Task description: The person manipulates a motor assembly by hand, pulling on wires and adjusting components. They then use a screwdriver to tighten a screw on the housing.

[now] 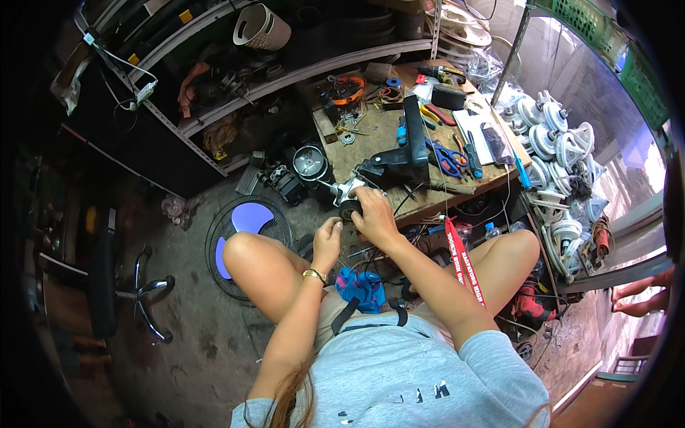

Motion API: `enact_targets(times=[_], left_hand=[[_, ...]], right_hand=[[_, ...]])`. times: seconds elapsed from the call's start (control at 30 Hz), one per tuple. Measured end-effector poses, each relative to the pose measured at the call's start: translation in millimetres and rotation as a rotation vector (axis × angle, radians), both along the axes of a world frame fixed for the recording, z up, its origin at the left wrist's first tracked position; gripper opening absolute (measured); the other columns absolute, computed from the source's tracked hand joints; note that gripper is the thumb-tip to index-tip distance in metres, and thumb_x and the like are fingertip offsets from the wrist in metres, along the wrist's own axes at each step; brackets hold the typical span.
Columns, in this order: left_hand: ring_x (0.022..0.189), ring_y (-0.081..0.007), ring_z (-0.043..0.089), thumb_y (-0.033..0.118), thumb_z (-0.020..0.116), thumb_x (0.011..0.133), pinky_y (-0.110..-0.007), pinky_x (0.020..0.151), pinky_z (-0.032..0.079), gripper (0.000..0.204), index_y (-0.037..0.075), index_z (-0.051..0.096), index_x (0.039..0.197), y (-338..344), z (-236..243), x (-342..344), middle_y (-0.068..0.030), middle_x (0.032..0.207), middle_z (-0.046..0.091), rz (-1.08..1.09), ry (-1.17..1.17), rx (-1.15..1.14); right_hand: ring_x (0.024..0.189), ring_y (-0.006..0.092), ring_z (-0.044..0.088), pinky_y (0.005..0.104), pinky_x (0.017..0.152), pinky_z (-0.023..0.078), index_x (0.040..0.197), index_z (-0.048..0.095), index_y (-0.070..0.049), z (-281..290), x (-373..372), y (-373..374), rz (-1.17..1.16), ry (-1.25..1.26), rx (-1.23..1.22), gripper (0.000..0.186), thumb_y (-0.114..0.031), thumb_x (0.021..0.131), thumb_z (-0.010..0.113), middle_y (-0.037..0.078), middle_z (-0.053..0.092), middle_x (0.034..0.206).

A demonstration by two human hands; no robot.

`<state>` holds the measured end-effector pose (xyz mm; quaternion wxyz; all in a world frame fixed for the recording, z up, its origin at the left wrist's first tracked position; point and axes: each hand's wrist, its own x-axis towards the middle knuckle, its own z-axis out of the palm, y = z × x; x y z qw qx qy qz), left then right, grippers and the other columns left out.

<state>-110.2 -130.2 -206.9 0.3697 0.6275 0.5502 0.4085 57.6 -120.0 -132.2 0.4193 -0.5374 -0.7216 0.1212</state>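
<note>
My right hand (371, 217) grips a silver metal housing (348, 187) with a dark round part (349, 211) at the front edge of the wooden bench (407, 207). Just below and left of it, my left hand (328, 235) has its fingers curled together; whatever they hold is too small to make out. A black stand (415, 135) with an arm reaches over the bench beside the housing. A round metal motor part (311, 161) lies left of the housing. Scissors (446, 158), pliers (439, 115) and a drill (441, 71) lie on the bench.
A fan guard with purple blades (250, 214) lies by my left knee, near a chair base (146, 292). Shelves (300, 60) stand behind. White plastic parts (556, 143) pile at right. A red ribbon (460, 257) hangs by my right arm. Another person's bare legs (642, 292) show at the right.
</note>
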Motion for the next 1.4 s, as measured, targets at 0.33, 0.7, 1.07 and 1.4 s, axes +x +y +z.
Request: enact_targets(times=[0.33,0.7,1.07,1.4], left_hand=[[0.046,-0.0025,0.029,0.023,0.056,0.099,-0.021,0.043,0.022,0.016,0.009,0.063,0.096,11,31,-10,0.0091,0.058,0.039,-0.138,-0.603,-0.617],[0.072,-0.0062,0.057,0.017,0.08,0.082,-0.023,0.065,0.045,0.019,0.002,0.07,0.089,35,53,-9,0.0009,0.08,0.067,-0.241,-0.133,-0.488],[0.072,-0.0329,0.056,0.016,0.073,0.081,-0.044,0.064,0.045,0.014,0.004,0.066,0.083,14,67,5,-0.0141,0.071,0.058,-0.147,0.42,0.213],[0.075,-0.031,0.054,0.011,0.066,0.085,-0.043,0.068,0.041,0.009,0.007,0.061,0.08,12,62,6,-0.0094,0.071,0.06,-0.14,0.605,0.574]], right_hand=[[0.086,0.023,0.051,0.0417,0.081,0.032,0.106,0.065,-0.017,-32,1,-50,-0.135,-0.041,0.179,0.043,-0.023,0.068,0.082,-0.004,0.064,0.079],[0.091,0.0246,0.054,0.0412,0.082,0.037,0.105,0.061,-0.013,-52,14,-68,0.035,-0.054,0.156,0.04,-0.016,0.07,0.079,0.002,0.065,0.101],[0.102,0.0373,0.058,0.0472,0.092,0.048,0.108,0.062,-0.002,8,210,58,-0.512,-0.445,-0.121,0.032,-0.019,0.082,0.07,0.017,0.066,0.114],[0.095,0.0377,0.069,0.0468,0.084,0.055,0.111,0.064,-0.003,7,238,104,-0.381,-0.676,-0.565,0.043,-0.027,0.078,0.075,0.023,0.07,0.1]])
